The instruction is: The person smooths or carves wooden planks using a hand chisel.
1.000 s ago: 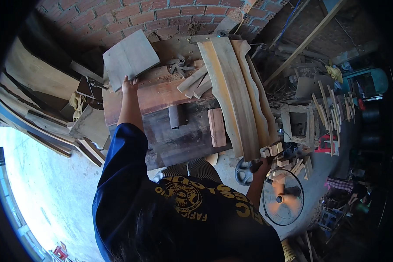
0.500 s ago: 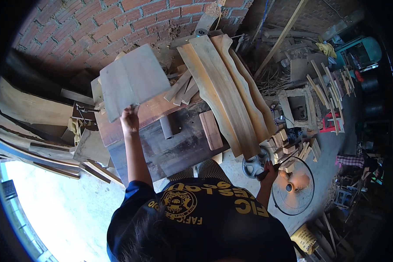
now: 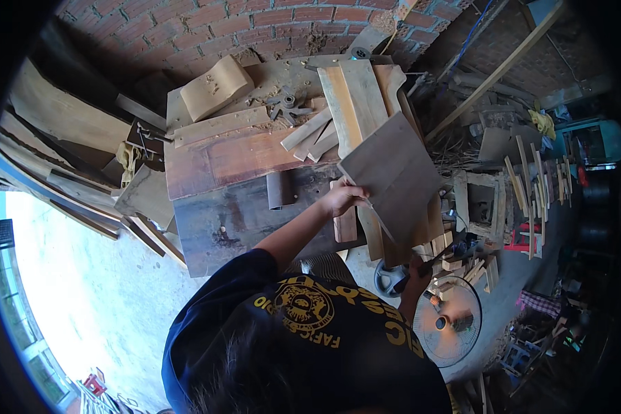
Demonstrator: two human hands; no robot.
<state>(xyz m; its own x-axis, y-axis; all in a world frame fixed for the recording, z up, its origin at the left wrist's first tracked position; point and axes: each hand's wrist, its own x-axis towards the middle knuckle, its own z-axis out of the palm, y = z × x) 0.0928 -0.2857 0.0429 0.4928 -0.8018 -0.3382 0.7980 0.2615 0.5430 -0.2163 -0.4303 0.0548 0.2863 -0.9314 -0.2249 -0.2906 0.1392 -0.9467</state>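
My left hand (image 3: 345, 199) grips a flat, squarish wooden panel (image 3: 400, 172) by its near left edge. The panel is tilted in the air, over long boards with wavy edges (image 3: 364, 96). Low on the right, my right hand (image 3: 415, 277) is closed around a dark, elongated thing (image 3: 435, 258) whose kind I cannot make out. Beside that hand is a grey round object (image 3: 389, 279), partly hidden. Under my left forearm, a reddish wooden block (image 3: 343, 226) lies at the workbench's right side, near a short dark curved piece (image 3: 279, 190).
The workbench (image 3: 207, 228) carries a curved wooden block (image 3: 217, 86), a star-shaped metal part (image 3: 288, 105), short offcuts (image 3: 307, 132) and shavings. A round fan (image 3: 448, 324) stands to my right. Large boards (image 3: 62, 117) lean at left; a brick wall (image 3: 269, 27) rises behind.
The panel in my left hand has swung from the workbench's left side across to the right, uncovering the curved block and metal part. My right hand stays low at right, still closed.
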